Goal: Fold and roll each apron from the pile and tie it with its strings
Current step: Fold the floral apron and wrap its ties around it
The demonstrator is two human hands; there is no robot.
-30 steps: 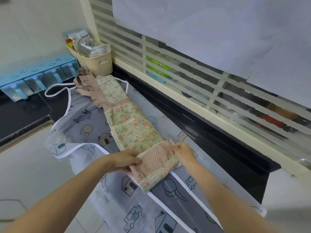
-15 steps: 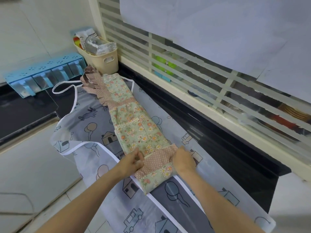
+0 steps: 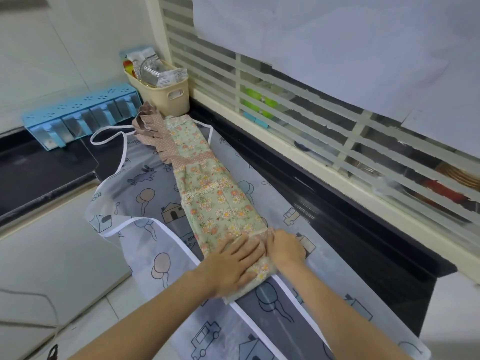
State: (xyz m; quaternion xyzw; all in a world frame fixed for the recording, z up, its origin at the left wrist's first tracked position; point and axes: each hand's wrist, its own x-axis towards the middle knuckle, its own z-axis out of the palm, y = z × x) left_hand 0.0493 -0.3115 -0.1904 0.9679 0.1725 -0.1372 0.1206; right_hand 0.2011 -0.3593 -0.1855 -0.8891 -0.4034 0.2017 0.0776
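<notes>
My left hand [image 3: 235, 263] lies flat with straight fingers on the near, rolled end of the long green flowery cloth apron [image 3: 215, 201]. My right hand [image 3: 287, 249] presses beside it, but I cannot tell how its fingers bend. The apron lies on a see-through grey plastic apron with house pictures [image 3: 145, 201], on the black counter [image 3: 363, 245]. Farther back stands a cream plastic basket [image 3: 172, 96] and a blue rack [image 3: 78, 113].

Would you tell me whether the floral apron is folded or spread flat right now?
Folded: the floral apron lies as a narrow lengthwise strip on the spread translucent apron, both hands pressing its near end.
</notes>
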